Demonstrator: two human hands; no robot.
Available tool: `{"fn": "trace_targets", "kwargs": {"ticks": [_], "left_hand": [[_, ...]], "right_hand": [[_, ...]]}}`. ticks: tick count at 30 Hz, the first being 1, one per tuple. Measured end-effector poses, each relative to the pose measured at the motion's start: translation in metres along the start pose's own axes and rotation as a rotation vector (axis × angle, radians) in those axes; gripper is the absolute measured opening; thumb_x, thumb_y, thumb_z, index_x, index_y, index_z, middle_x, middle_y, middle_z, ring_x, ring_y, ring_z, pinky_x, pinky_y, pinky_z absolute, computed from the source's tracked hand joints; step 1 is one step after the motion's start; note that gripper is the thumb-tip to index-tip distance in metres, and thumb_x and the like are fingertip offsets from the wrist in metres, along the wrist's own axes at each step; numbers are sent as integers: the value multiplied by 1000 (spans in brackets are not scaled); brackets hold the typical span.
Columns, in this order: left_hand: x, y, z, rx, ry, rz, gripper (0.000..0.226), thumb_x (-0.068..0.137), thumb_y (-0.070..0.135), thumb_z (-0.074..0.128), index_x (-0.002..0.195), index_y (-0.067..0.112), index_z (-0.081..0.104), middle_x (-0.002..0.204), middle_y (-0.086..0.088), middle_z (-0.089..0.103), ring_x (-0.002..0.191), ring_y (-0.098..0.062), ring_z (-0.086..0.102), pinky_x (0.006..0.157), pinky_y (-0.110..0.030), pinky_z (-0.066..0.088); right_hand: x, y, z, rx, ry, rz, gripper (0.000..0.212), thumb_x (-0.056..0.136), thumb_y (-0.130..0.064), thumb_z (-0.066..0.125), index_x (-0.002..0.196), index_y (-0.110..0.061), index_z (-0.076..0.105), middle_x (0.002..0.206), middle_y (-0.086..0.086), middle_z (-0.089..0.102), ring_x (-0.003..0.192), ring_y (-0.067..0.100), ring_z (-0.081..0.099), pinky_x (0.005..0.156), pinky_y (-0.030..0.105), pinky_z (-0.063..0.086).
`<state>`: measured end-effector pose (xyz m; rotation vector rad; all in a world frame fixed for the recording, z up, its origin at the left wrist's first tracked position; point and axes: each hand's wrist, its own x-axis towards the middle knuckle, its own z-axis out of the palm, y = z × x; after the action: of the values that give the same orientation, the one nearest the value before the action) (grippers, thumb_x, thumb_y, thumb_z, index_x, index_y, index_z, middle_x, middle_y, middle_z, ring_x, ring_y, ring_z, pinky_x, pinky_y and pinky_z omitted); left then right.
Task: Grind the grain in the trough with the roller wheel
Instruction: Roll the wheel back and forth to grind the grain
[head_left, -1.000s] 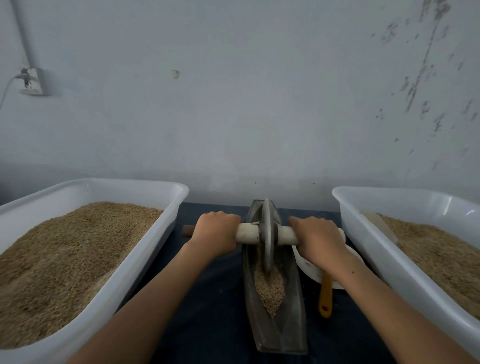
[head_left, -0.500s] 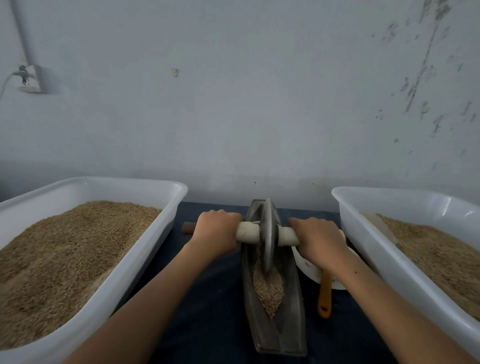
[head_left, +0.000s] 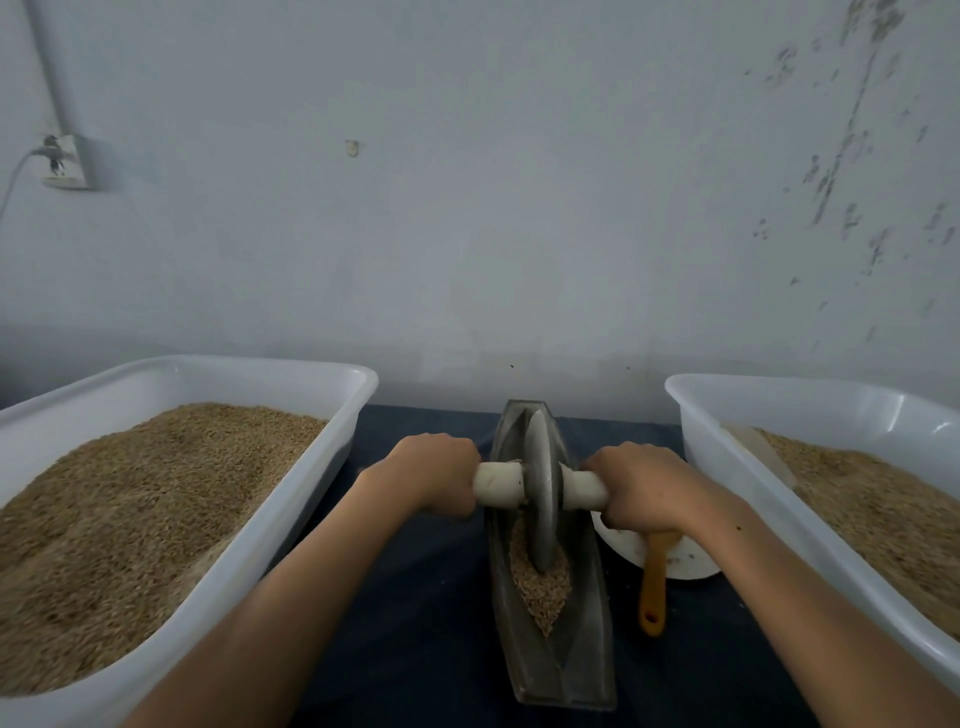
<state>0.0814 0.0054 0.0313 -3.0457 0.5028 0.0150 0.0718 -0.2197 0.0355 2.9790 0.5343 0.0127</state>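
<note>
In the lower middle of the frame a long, dark grey metal trough shaped like a small boat (head_left: 553, 660) lies on a dark blue cloth (head_left: 415, 613). A little heap of light brown grain (head_left: 543, 584) sits inside it, near the middle of the trough. A thin, round grey metal roller wheel (head_left: 540, 493) stands on its edge in the trough, and its bottom rim pushes down into the grain. A pale, thick handle bar (head_left: 498, 484) goes straight through the middle of the wheel and sticks out on both sides.

The left hand (head_left: 434, 475) is curled tight around the bar just left of the wheel. The right hand (head_left: 641, 488) is curled tight around the bar just right of the wheel. Both arms reach in from the bottom of the frame.

At the left of the frame is 1 big white plastic tub (head_left: 260, 545) heaped with brown grain. At the right is another big white plastic tub (head_left: 727, 467), also holding brown grain. Between the trough and the right tub lies a small white round dish (head_left: 685, 561) with a yellow-orange handle (head_left: 652, 587) lying across it, partly under the right wrist. A white wall socket (head_left: 65, 161) with a plug in it is at the upper left, on a pale grey wall (head_left: 493, 208).
</note>
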Motion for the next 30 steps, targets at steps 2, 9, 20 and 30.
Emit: {"fn": "trace_targets", "kwargs": {"ticks": [2,9,20,30], "left_hand": [[1,0,1,38,69,6,35,77,32,66,109,20,59,91,1,61,79,-16,56,67,-30,40],[3,3,12,77,384,-34,27,85,32,60,108,23,51,99,0,63,88,-19,60,74,-31,44],[1,3,2,68,117,-13,34,79,33,65,109,18,59,97,-2,65,88,-19,61,69,-30,41],[4,1,13,84,410,-2,21,83,33,59,102,25,52,93,3,64,83,-18,59,65,-29,37]], "right_hand": [[0,0,2,10,42,0,28,80,-19,60,107,-27,59,89,-6,62,78,14,58,56,24,34],[6,-5,16,-49,337,95,22,85,-17,57,98,-26,43,91,-3,61,73,17,51,63,30,33],[0,-2,-1,-6,11,28,25,81,-19,60,105,-24,57,96,-1,63,79,16,57,60,26,37],[5,-3,14,-48,304,73,19,83,-17,58,92,-28,44,81,-5,56,66,17,46,59,29,32]]}}
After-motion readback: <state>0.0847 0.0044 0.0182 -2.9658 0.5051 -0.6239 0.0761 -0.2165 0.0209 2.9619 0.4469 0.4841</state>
